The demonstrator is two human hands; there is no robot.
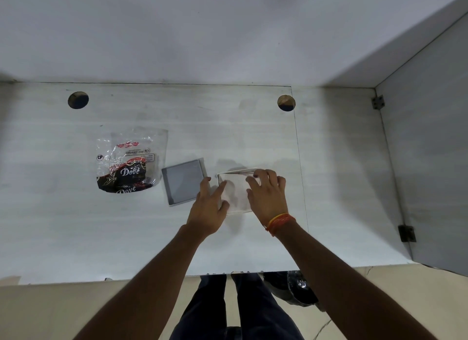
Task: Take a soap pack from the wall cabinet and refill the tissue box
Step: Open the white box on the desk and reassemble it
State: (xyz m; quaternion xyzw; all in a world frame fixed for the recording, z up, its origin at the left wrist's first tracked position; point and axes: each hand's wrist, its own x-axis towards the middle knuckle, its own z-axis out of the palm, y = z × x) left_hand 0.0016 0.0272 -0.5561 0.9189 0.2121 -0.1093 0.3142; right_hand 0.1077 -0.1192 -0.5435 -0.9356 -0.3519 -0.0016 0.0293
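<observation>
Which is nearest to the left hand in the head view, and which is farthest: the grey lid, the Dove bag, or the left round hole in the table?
1. grey lid, touching the left hand, on its left.
2. Dove bag, farther left.
3. left round hole, far back left.

Left of the hands (238, 195), the crinkled clear bag (130, 159) reads "Dove" twice on dark wrappers inside, plus a circled "CP"; its smaller print looks unreadable.

We are viewing a white tissue box (234, 187) beside a grey lid (184, 181) on a pale streaked table (76, 225). We are also noting a clear plastic bag (131, 159) printed dark brown, red and white, and an orange-and-yellow thread bracelet (279, 222).
</observation>
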